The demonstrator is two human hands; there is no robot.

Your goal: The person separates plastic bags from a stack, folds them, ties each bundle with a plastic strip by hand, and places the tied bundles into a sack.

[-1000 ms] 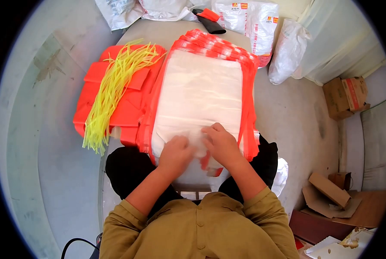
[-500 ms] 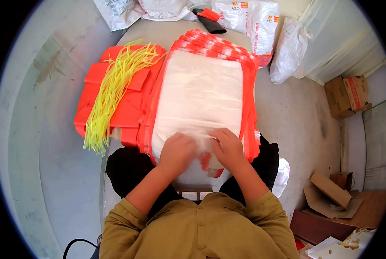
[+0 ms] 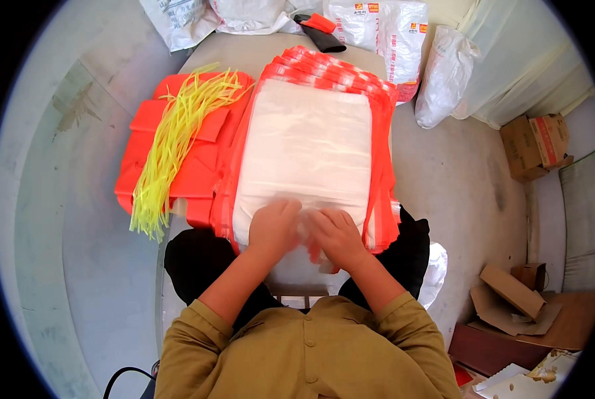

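My left hand (image 3: 274, 225) is closed, with blurred fingertips, at the near edge of the stack of white, red-edged plastic bags (image 3: 304, 139). Beside it my right hand (image 3: 337, 234) is curled, its fingers turned toward the left. Between the two hands is a blurred piece of clear plastic film (image 3: 303, 226) that both seem to pinch. Red-marked parts of it show below the right hand. Its full shape is hidden by the fingers. Left of the stack, a bundle of yellow plastic strips (image 3: 178, 143) lies across folded red bags (image 3: 207, 123).
White printed sacks (image 3: 244, 13) line the far edge of the table (image 3: 224, 50), near a black roll (image 3: 324, 38) with a red piece on it. A stuffed white bag (image 3: 446, 76) and cardboard boxes (image 3: 536, 147) stand on the right. Flattened cardboard (image 3: 510, 302) lies lower right.
My right hand has moved slightly left and down, closer to my left hand. The left has shifted a little upward. The clear film between them is now more covered.
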